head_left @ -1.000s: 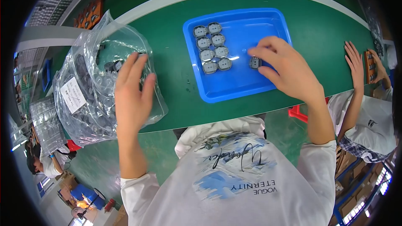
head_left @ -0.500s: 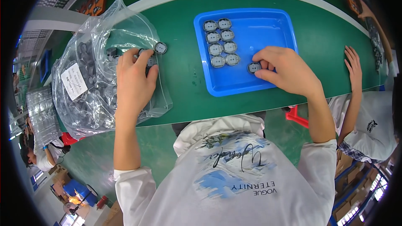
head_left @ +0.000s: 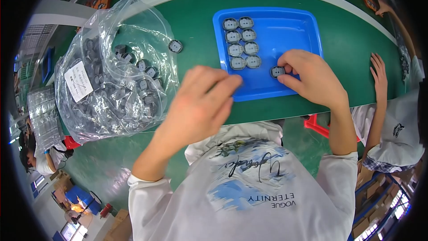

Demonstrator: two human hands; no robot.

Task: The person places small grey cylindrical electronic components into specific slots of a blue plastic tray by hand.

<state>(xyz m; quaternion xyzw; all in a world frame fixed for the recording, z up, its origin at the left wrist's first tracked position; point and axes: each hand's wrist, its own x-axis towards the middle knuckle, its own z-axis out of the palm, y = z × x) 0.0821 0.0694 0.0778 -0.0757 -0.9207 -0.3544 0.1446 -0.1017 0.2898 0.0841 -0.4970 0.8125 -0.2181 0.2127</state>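
Observation:
My right hand [head_left: 307,73] pinches a small rounded grey plastic part [head_left: 277,72] between thumb and fingers, low over the floor of the blue tray [head_left: 290,10]. My left hand [head_left: 200,102], smeared by motion, is by the tray's near left corner; whether its fingers hold anything is not clear. Several like grey parts [head_left: 235,36] sit in two tidy columns along the tray's left side. A large clear plastic bag [head_left: 156,22] lies open on the left, with many loose grey parts [head_left: 141,85] inside. One single grey part [head_left: 175,46] rests just outside its mouth.
The green table [head_left: 191,20] has a pale rim along its far side. Another person's hand [head_left: 379,69] rests on the table at the right. A red plastic frame [head_left: 318,127] stands below the near edge. A white label [head_left: 78,81] is on the bag.
My left hand has left the bag's opening and moved right, to the tray's near left corner. My right hand still grips its part at nearly the same place in the tray.

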